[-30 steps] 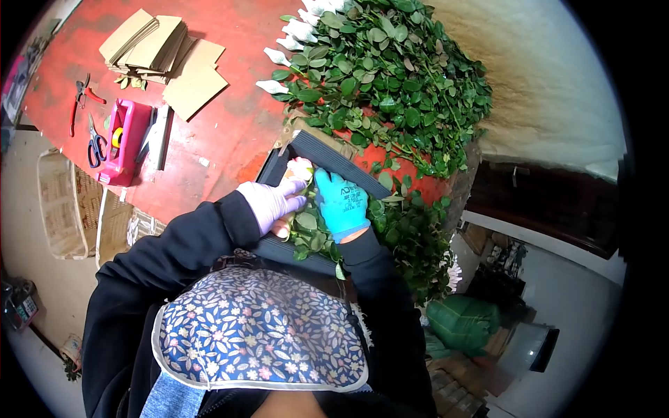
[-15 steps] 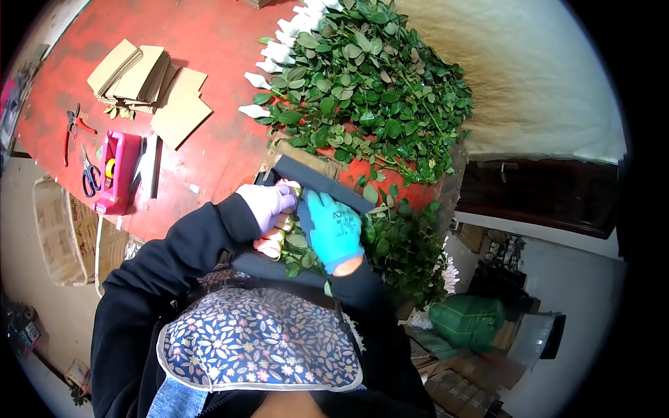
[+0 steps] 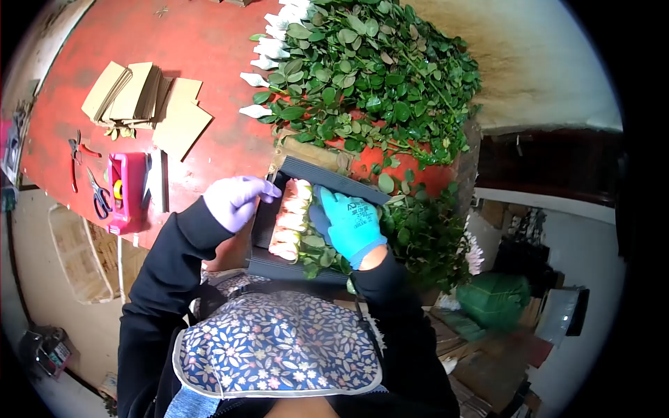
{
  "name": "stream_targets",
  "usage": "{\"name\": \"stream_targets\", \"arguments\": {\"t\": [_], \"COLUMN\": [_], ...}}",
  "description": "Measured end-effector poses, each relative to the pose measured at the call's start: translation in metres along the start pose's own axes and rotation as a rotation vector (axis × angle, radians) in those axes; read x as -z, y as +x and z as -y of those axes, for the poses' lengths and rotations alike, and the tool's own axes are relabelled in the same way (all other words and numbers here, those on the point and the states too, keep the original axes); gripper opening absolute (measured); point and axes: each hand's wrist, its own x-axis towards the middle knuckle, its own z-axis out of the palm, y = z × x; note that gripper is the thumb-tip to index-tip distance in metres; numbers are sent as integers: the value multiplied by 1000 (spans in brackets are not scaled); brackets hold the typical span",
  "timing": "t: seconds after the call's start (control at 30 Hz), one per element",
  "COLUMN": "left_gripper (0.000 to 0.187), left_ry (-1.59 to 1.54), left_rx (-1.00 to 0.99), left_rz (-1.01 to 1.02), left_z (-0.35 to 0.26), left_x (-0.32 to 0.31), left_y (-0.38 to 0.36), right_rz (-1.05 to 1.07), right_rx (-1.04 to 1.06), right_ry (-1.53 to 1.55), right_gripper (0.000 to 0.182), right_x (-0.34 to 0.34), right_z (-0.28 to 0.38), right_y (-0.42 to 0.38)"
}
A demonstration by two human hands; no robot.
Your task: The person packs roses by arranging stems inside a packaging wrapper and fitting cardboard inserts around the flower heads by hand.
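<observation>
Head view: right hand [image 3: 350,221], blue glove, lay flat and open on the leafy stems beside a row of pink rose heads [image 3: 290,221] in a dark corrugated tray [image 3: 327,177]. Left hand [image 3: 233,200], lilac glove, curled loosely at the tray's edge, apparently holding nothing. Scissors [image 3: 98,198] lay well apart.

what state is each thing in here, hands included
left hand: purple glove, fingers curled at the frame's edge, grip unclear
right hand: blue glove, flat on the stems
roses: pink, in a row, heads level in the frame
frame: dark, lying at the table edge
rose pile: leafy, heaped on the table
cardboard: folded, stacked
scissors: lying shut
tape dispenser: pink, on the table
</observation>
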Motion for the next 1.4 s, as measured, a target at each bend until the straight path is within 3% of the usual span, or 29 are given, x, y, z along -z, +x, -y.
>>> {"name": "stream_targets", "arguments": {"t": [0.17, 0.3, 0.43, 0.5, 0.57, 0.6, 0.7, 0.8, 0.9, 1.1, 1.13, 1.37, 1.4], "left_gripper": [41, 41, 36, 33, 32, 29, 29, 28, 26, 24, 24, 23, 24], "left_ry": [117, 56, 125, 127, 113, 41, 35, 66, 78, 158, 197, 256, 302], "left_rx": [73, 167, 216, 159, 201, 315, 260, 270, 255, 206, 191, 181, 98], "left_rz": [-114, -132, -103, -73, -120, -116, -141, -128, -139, -170, -156, -102, -60], "left_z": [11, 14, 13, 23, 17, 7, 30, 19, 13, 4, 2, -12, -13], "left_x": [13, 13, 12, 10, 9, 10, 8, 11, 11, 15, 17, 10, 9], "left_y": [-15, -17, -20, -22, -22, -21, -30, -25, -22, -20, -20, -25, -26], "right_rz": [134, -8, 129, 38, 17, -7, -91, -11, -84, -86, -179, 1, -1], "right_rx": [-4, 53, -20, 6, -11, -1, -3, -38, -44, -73, -45, -8, -13], "right_ry": [-46, 22, -21, -31, -50, -49, -11, 36, 63, -6, 17, 97, 139], "right_gripper": [51, 42, 34, 32, 33, 32, 29, 21, 17, 25, 23, 10, 8], "right_x": [-2, -6, 8, -3, -6, -9, -18, -12, -11, 11, 10, 26, 24], "right_z": [1, -4, -1, -2, -2, -2, -5, -3, -1, 7, 6, 8, 5], "right_y": [8, 6, 14, 11, 9, 8, 6, 7, 4, -3, -7, -25, -25]}}
